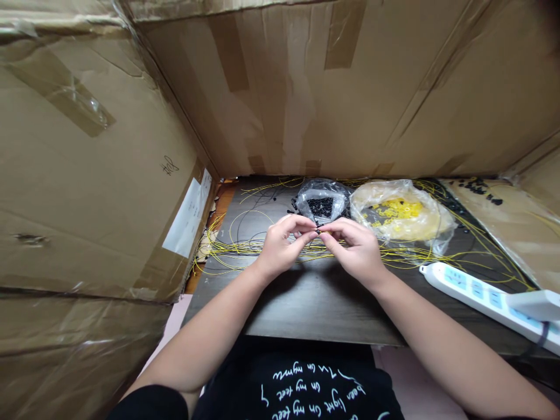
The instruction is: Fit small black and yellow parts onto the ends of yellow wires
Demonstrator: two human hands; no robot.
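Observation:
My left hand and my right hand meet fingertip to fingertip over the table, both pinched closed. Between them is a small black piece, mostly hidden by the fingers; its exact kind is too small to make out. Just behind the fingertips stands an open clear plastic bag of small black parts. To its right lies another clear bag holding small yellow parts. Beneath both hands a bundle of thin yellow and black wires runs across the table.
A white power strip with a plug in it lies at the right. Tall cardboard walls enclose the dark table at the back and left. On a cardboard piece at the back right are loose black bits.

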